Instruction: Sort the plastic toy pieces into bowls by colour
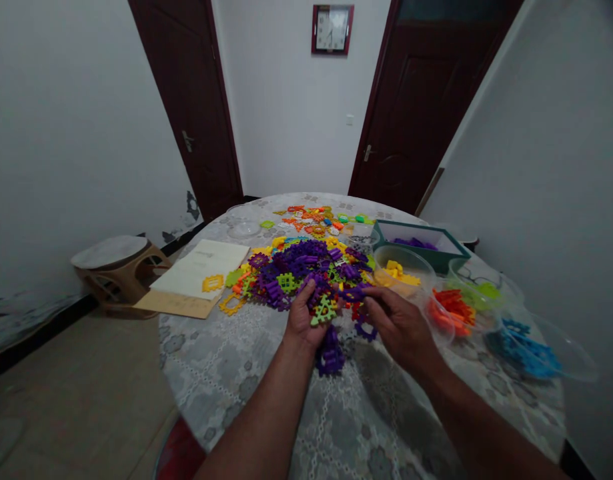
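Observation:
A heap of flat plastic building pieces point(306, 263), mostly purple with yellow, orange and green ones, lies on a round table point(226, 373) with a grey patterned cloth. My left hand point(303, 317) is closed on a stack of purple pieces point(330, 353), with a green triangular piece point(325, 311) at its fingertips. To the right, my right hand point(399, 323) has its fingers curled at the heap's near edge, pinching purple pieces point(353, 292).
At the right stand clear bowls with yellow pieces point(399, 271), orange pieces point(451, 307), green pieces point(481, 290) and blue pieces point(523, 347), and a green box point(421, 241) with purple pieces. Papers point(199, 277) lie left. A low stool point(119, 263) stands on the floor.

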`<state>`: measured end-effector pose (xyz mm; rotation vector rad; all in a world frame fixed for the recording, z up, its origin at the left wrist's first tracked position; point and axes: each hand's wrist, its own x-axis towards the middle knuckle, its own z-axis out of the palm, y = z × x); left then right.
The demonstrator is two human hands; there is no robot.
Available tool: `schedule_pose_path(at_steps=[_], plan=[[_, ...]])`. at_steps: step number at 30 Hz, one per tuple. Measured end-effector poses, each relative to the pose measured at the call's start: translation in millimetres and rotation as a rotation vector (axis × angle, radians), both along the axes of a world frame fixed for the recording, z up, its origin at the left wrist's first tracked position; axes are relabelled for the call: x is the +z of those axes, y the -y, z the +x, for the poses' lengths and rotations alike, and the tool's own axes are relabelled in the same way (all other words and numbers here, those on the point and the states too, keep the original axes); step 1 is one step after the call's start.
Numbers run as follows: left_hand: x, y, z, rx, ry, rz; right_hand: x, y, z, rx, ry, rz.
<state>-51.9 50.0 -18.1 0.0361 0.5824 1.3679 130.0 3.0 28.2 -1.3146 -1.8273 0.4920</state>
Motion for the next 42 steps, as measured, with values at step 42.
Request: schedule_pose_path(at_steps=[42], plan=[[-1.0, -3, 1, -0.025, -0.051, 0.061, 22.8, 12, 21, 0.038, 0.089, 0.145]])
